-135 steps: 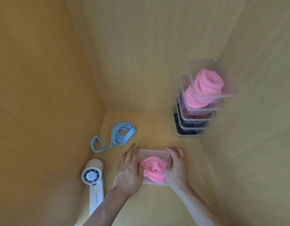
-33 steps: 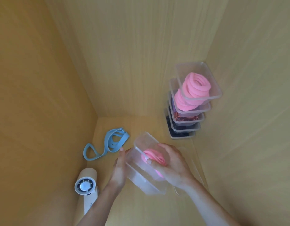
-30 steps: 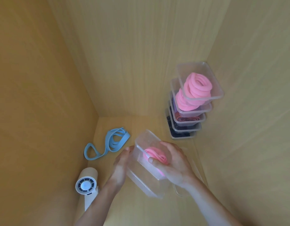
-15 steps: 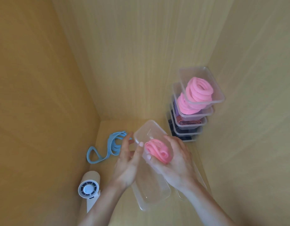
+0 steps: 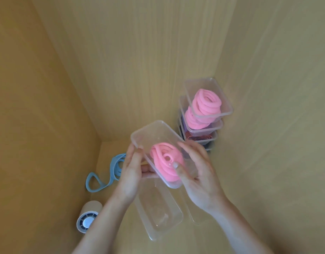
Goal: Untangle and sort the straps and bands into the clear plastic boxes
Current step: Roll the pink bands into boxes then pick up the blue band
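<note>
lower boxes of the stack (image 5: pixel 203 125) against the right wall partly hidden behind the raised clear box (image 5: pixel 154 136); bottom tiers dark and hard to read, contents not identifiable. blue band (image 5: pixel 103 177) on the floor partly covered by the left hand (image 5: pixel 130 173). small white fan (image 5: pixel 87 216) near the lower left, body cut short by the forearm. held in the air above the floor, between both hands: clear rectangular box, thin-walled, rounded corners, carrying a coiled pink band (image 5: pixel 165 162) bunched toward its near end. long axis running from far-left to near-right, open side tilted up toward the camera, far end empty. left hand closed on the box's left long edge, thumb on the rim, fingers beneath. right hand (image 5: pixel 200 173) wrapped around the near right side, thumb pressed down onto the pink coil through the opening. second clear box (image 5: pixel 158 211), empty, lying flat on the floor directly below, long axis roughly parallel. flat clear lid (image 5: pixel 194 215) just beside it, mostly hidden under the right wrist. top two stacked boxes showing similar pink coils.
</note>
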Available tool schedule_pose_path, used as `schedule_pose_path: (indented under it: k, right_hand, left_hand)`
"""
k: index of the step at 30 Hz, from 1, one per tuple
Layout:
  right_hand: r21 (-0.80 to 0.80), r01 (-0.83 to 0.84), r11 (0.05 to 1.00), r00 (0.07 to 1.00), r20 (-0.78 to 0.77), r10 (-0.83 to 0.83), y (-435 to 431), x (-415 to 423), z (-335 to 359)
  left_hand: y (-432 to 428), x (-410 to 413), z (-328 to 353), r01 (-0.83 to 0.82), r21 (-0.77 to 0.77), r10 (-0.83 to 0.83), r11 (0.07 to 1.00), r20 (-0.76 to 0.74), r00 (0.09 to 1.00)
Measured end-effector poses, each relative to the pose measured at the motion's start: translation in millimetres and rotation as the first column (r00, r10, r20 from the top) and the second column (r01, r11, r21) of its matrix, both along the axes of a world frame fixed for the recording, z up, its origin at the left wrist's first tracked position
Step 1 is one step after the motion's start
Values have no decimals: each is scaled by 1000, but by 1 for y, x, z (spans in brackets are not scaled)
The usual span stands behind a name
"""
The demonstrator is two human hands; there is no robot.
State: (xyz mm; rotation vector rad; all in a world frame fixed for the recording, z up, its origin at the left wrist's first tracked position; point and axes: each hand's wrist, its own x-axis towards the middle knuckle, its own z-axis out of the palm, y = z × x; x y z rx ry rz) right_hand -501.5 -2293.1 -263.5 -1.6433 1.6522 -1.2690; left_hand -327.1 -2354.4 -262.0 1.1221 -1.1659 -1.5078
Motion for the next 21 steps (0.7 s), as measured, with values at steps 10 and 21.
schedule_pose_path:
  k: [10, 21]
  right_hand:
    - [-267, -20, 964, 980, -197, -34, 12, -27, 40]
    - [-420, 218, 881, 963, -52, -263, 2, -36, 66]
  left_hand:
    - [-30, -51, 35, 59, 2, -59, 998, -122, 991]
    - [-48, -84, 69, 140, -156, -155, 978, -88, 984]
